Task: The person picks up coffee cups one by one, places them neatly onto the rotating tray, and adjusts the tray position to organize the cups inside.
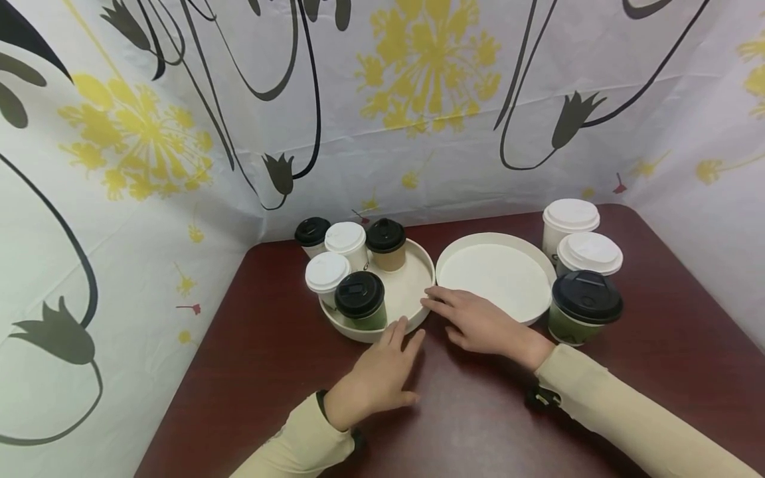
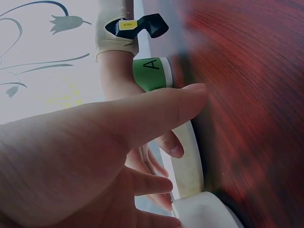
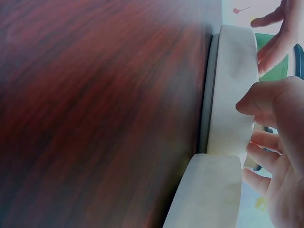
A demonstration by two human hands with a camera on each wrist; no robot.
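Observation:
A round cream tray (image 1: 409,289) on the left carries takeaway coffee cups, among them a green cup with a black lid (image 1: 361,297), a brown cup with a black lid (image 1: 387,247) and white-lidded cups. At its front rim are the fingertips of my left hand (image 1: 378,377), whose fingers are spread and hold nothing. My right hand (image 1: 483,325) reaches to the same tray's right side, fingers extended, its fingertips right at the rim. In the right wrist view, both hands (image 3: 285,123) show beside the tray's wall (image 3: 232,90).
A second round cream tray (image 1: 495,275) stands right beside the first, with nothing in it. To its right are two white-lidded cups (image 1: 570,216) and another black-lidded green cup (image 1: 584,307). Patterned cloth (image 1: 418,159) hangs behind the dark red table (image 1: 263,372).

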